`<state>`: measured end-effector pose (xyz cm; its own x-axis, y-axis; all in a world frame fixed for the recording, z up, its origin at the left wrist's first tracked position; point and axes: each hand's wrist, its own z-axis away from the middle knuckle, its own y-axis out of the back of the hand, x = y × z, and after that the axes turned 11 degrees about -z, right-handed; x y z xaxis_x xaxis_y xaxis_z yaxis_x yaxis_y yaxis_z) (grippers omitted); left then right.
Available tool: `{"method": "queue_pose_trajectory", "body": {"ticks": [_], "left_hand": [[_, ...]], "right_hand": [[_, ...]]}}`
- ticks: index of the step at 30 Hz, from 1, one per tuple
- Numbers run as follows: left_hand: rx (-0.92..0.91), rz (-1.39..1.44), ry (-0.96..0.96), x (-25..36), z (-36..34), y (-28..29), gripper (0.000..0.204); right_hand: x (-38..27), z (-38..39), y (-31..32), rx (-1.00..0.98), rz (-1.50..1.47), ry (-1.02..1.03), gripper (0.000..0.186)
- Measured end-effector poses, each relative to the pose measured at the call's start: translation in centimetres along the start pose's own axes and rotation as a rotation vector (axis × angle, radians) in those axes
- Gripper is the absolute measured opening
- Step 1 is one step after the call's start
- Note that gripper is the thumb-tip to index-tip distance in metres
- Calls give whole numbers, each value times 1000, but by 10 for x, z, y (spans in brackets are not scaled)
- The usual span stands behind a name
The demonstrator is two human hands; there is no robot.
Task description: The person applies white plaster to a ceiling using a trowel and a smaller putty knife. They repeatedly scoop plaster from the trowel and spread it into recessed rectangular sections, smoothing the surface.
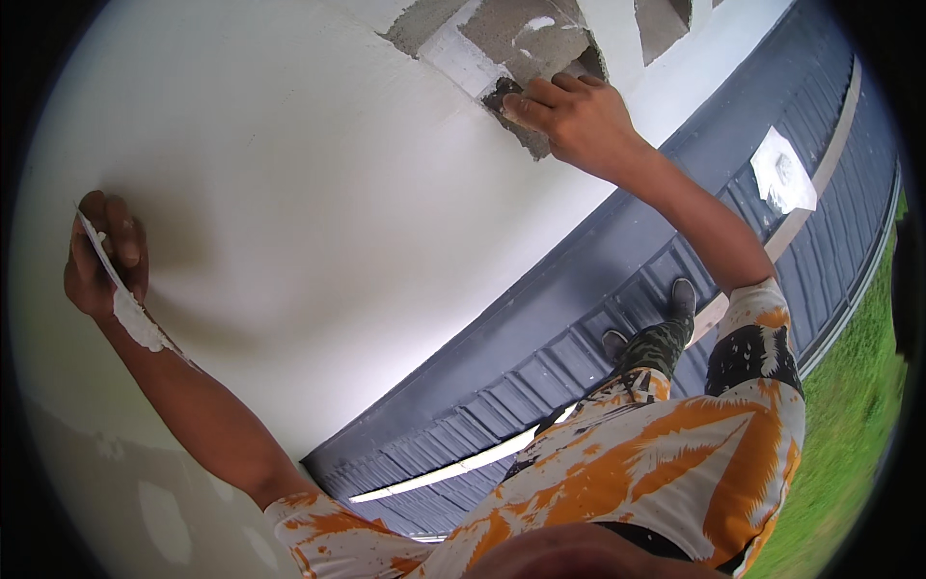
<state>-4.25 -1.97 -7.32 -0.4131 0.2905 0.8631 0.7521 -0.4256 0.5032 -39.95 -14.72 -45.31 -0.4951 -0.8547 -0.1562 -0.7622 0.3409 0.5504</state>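
Observation:
On the left, my left hand (108, 253) is closed around a thin flat plate (100, 253), seen nearly edge-on. White paste like wall filler (138, 321) clings to its lower end, above my forearm. My right hand (585, 121) reaches up to a rough recess (526, 37) in the white wall (328, 183). Its fingers are curled and pressed together at the recess's lower edge. What they hold, if anything, is hidden. Grey, bare surface and whitish smears show inside the recess, with a dark broken strip (518, 121) beside my thumb.
Another bare grey patch (662, 27) lies to the recess's right. Below the wall runs a dark ribbed metal roof (540, 362), where my shoes (682, 297) stand by a long wooden batten (789, 230). A white sheet with a lump on it (783, 172) rests there. Grass (849, 434) lies beyond the roof edge.

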Motion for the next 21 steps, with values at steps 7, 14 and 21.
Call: {"method": "queue_pose_trajectory", "body": {"ticks": [7,14,21], "left_hand": [[-16,8,6,0,1,6,23],[18,3,-3,-2,-1,-1,23],[-110,41,-27,0,-14,-1,22]], "right_hand": [[-2,9,9,128,-27,-142,43],[31,-57,-20,261,19,-43,47],[25,-63,-23,125,43,-27,43]]}}
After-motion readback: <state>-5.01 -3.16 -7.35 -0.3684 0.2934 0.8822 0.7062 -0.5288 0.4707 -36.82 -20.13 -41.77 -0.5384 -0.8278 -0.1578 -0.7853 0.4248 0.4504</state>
